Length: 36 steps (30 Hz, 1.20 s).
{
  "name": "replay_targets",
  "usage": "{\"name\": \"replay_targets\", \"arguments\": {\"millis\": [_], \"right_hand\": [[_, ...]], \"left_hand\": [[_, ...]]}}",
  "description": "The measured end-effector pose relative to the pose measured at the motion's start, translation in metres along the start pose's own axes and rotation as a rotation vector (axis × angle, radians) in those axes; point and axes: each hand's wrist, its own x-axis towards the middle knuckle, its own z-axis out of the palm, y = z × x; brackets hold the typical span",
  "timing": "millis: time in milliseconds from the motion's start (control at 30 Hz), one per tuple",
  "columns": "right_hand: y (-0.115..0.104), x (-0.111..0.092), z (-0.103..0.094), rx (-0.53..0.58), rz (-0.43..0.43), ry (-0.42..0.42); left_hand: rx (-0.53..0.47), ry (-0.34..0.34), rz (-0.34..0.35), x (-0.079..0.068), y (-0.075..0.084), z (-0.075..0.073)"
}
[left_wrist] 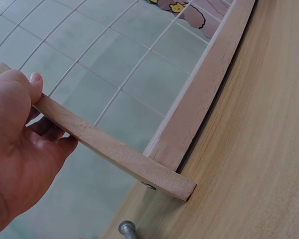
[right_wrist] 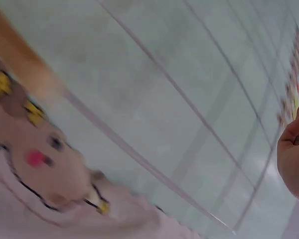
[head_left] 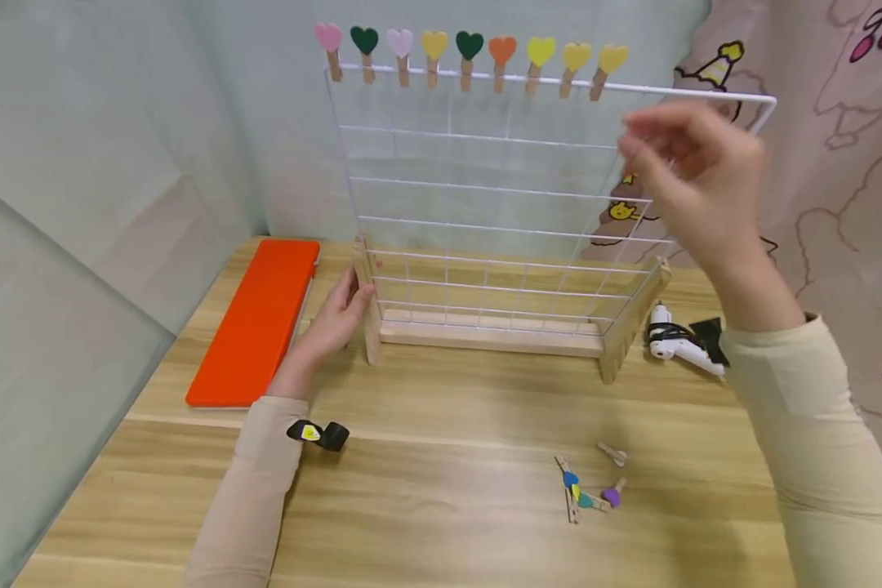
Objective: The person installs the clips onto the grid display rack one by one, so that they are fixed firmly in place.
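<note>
A white wire grid rack (head_left: 507, 192) stands upright in a wooden base. Along its top wire sit several heart-topped clothespins (head_left: 469, 61) in a row, in pink, green, white, yellow and orange. My left hand (head_left: 341, 313) grips the rack's left wooden side post (left_wrist: 97, 134), thumb on one side and fingers on the other. My right hand (head_left: 706, 175) is raised just below the top wire, right of the last yellow clothespin (head_left: 608, 69). Its fingers are loosely bent and blurred, with nothing visible between them. In the right wrist view only part of the right hand (right_wrist: 295, 154) shows.
Loose heart clothespins (head_left: 586, 498) lie on the wooden table (head_left: 412, 506) at front right. A white glue gun (head_left: 676, 343) with a black cord lies right of the rack. An orange flat case (head_left: 257, 322) is at left. Curtains hang behind.
</note>
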Motion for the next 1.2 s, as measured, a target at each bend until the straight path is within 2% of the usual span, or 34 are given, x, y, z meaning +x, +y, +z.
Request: {"name": "replay_targets", "arguments": {"millis": [67, 100, 200, 333, 467, 600, 700, 833, 967, 1100, 1200], "right_hand": [[0.010, -0.033, 0.005, 0.033, -0.036, -0.093], [0.015, -0.052, 0.007, 0.013, -0.048, -0.158], [0.028, -0.111, 0.011, -0.057, -0.014, -0.335], [0.037, -0.179, 0.006, -0.152, 0.131, -0.529], [0.036, -0.220, -0.013, -0.230, 0.250, -0.695], [0.033, -0.246, -0.033, -0.271, 0.344, -0.815], [0.031, -0.261, -0.042, -0.267, 0.402, -0.877], [0.030, -0.272, -0.046, -0.262, 0.476, -0.891], [0.032, -0.274, -0.043, -0.266, 0.521, -0.884], [0.034, -0.273, -0.038, -0.212, 0.527, -0.907], [0.035, -0.273, -0.037, -0.153, 0.519, -0.915]], "left_hand": [[-0.001, 0.001, -0.002, -0.001, 0.007, 0.001], [-0.007, 0.001, -0.002, -0.002, 0.009, 0.001], [-0.018, 0.001, 0.001, -0.003, 0.012, 0.002], [-0.015, -0.001, -0.007, 0.001, 0.003, 0.001], [0.007, 0.011, -0.002, 0.004, -0.009, 0.000], [0.009, 0.016, 0.005, 0.004, -0.009, 0.000], [0.001, 0.011, -0.003, 0.002, -0.001, 0.001], [0.011, 0.012, -0.006, -0.001, 0.012, 0.004], [0.024, 0.017, -0.005, -0.001, 0.016, 0.004], [0.010, 0.013, -0.003, 0.000, 0.011, 0.003], [0.013, 0.007, 0.002, 0.003, 0.000, 0.001]]}}
